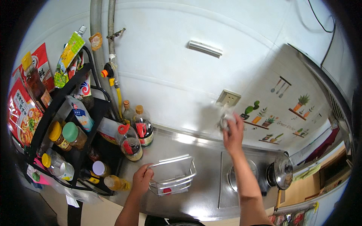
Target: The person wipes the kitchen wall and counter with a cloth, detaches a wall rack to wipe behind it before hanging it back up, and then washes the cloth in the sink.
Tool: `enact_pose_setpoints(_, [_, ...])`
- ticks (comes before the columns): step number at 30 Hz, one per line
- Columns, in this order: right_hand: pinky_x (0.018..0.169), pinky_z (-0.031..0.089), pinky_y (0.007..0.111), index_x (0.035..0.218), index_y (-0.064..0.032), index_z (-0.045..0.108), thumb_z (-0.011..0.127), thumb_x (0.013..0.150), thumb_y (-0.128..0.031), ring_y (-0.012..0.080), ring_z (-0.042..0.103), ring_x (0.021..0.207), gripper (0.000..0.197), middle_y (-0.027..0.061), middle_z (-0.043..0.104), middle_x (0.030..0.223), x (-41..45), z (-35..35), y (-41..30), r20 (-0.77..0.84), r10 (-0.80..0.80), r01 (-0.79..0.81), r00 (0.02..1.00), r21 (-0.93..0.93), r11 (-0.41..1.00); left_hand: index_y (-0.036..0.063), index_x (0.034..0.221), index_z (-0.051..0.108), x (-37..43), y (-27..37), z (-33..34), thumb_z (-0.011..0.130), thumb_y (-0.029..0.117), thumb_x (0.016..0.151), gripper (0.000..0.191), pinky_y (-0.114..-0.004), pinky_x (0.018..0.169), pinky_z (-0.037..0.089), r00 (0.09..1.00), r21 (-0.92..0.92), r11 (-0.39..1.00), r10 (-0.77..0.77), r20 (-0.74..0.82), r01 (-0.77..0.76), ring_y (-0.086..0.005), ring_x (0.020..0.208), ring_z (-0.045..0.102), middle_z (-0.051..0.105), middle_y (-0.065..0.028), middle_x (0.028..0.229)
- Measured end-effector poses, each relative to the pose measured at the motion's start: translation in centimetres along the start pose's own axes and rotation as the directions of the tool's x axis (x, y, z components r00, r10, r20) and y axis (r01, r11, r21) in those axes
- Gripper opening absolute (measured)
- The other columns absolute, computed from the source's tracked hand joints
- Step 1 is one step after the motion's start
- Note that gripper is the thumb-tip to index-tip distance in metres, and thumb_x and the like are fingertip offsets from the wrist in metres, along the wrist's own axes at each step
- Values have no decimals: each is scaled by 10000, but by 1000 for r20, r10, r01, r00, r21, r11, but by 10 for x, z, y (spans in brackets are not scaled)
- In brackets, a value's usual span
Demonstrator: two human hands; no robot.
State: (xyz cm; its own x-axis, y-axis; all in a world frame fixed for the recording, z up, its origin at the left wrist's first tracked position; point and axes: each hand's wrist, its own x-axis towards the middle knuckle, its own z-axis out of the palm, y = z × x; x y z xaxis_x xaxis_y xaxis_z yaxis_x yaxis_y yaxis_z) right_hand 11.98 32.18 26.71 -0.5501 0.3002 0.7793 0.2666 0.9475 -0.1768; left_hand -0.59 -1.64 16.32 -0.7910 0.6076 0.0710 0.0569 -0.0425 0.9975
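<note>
My left hand (142, 177) grips the left end of a metal wire rack (171, 185), held above the steel countertop (158, 206). Something red lies low in the rack. My right hand (234, 135) is raised near the wall, just below a wall socket (228, 98). Its fingers are closed on a crumpled, whitish-grey item (226, 120), blurred and too unclear to name. A short metal bar (205, 49) is fixed higher on the wall.
At left, a black shelf rack (60, 99) holds jars, bottles and packets. Sauce bottles (130, 145) stand beside it on the countertop. To the right are a gas stove (223, 180) and a pot with a glass lid (283, 172). A range hood (319, 73) juts out at upper right.
</note>
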Motion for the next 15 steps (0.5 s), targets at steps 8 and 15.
enact_pose_setpoints(8, [1082, 271, 450, 1121, -103, 613, 512, 888, -167, 288, 338, 1331, 262, 114, 395, 1417, 169, 104, -29, -75, -482, 446, 873, -277, 851, -4, 1083, 609, -6, 16, 8, 493, 89, 882, 250, -224, 613, 412, 996, -33, 996, -88, -11, 88, -81, 651, 484, 535, -8, 709])
enact_pose_setpoints(15, [1116, 236, 345, 1190, -12, 579, 449, 922, -206, 223, 321, 1343, 356, 83, 377, 1439, 194, 161, -103, 39, -696, 685, 717, -226, 692, -15, 1047, 608, -2, 19, 6, 485, 115, 880, 245, -245, 559, 398, 997, -25, 997, -79, -25, 79, -88, 612, 464, 526, -12, 704])
